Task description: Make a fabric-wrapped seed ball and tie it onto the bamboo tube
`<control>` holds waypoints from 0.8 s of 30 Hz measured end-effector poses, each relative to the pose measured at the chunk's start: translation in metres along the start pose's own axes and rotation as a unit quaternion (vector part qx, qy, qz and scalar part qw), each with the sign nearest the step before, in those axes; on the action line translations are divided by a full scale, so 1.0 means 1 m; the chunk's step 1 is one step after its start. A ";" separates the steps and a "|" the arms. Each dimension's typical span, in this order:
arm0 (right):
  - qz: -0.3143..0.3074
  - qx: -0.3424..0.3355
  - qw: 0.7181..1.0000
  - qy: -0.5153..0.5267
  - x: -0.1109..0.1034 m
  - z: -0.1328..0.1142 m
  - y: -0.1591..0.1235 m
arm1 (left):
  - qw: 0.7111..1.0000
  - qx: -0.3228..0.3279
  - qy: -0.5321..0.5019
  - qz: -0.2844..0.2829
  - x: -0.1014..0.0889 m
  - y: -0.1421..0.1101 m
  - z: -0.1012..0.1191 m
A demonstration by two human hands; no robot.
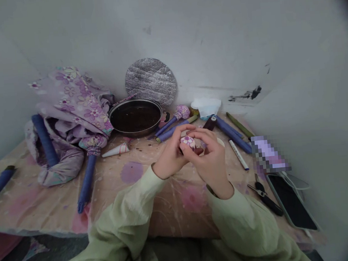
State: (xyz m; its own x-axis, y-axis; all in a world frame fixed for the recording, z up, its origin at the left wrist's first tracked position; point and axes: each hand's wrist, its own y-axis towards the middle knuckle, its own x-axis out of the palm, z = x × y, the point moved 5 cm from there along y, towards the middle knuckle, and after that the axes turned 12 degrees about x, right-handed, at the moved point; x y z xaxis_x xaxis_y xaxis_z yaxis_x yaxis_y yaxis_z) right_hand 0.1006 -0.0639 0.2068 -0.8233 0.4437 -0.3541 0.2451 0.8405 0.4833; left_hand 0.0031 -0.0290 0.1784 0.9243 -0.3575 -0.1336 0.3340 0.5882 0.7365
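Above the middle of the table, my left hand (173, 153) and my right hand (209, 153) are closed together around a small bundle of flowered fabric (188, 142), white and purple. Fingers of both hands curl over it, and my right thumb presses its front. The lower part of the bundle is hidden by my hands. Just behind them lie a dark thread spool (210, 123) and a purple-wrapped stick with a flowered fabric ball (182, 112) on its end.
A pan of dark liquid (134, 118) stands at the back, before a round silver mat (150, 81). Flowered cloth (77, 102) and a ball-ended stick (88, 178) lie left. A white marker (238, 155), pliers (267, 198) and a phone (291, 201) lie right.
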 end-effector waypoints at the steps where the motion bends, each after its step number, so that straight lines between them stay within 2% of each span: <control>1: 0.006 -0.001 1.000 0.002 0.000 0.001 0.000 | 0.999 0.012 0.010 -0.028 -0.003 0.000 0.002; 4: 0.017 -0.008 1.000 0.003 0.000 0.002 -0.001 | 0.990 0.022 0.028 -0.135 -0.015 -0.001 0.010; 5: 0.020 -0.013 1.000 0.002 0.000 0.002 -0.001 | 0.989 0.022 0.029 -0.145 -0.021 0.000 0.015; 7: 0.026 -0.022 0.999 0.003 0.001 0.002 -0.002 | 0.992 0.030 0.051 -0.114 -0.033 0.005 0.027; 9: 0.031 -0.032 0.999 0.005 0.001 0.002 -0.003 | 0.988 0.040 0.123 -0.082 -0.035 0.013 0.042; 12: 0.040 -0.049 0.998 -0.017 0.004 0.003 -0.005 | 0.968 0.040 0.218 -0.115 -0.015 0.026 0.055; 14: 0.057 -0.046 0.997 -0.034 0.004 0.004 -0.007 | 0.960 0.014 0.241 -0.144 0.000 0.031 0.053; 16: 0.074 -0.030 0.996 -0.026 0.004 0.006 -0.008 | 0.961 -0.009 0.237 -0.143 0.008 0.033 0.047; 21: 0.056 -0.001 0.998 0.005 0.008 0.013 -0.010 | 0.978 -0.005 0.193 -0.079 0.004 0.030 0.037; 24: 0.039 -0.005 0.999 0.014 0.008 0.018 -0.010 | 0.982 -0.008 0.176 -0.062 0.004 0.026 0.035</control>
State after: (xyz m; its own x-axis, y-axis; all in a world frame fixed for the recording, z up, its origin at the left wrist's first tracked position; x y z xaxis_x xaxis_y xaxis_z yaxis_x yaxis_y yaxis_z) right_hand 0.1005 -0.0632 0.1839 -0.8159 0.4988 -0.2922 0.3047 0.8006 0.5158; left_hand 0.0092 -0.0402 0.2199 0.8823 -0.1564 -0.4440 0.4481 0.5682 0.6902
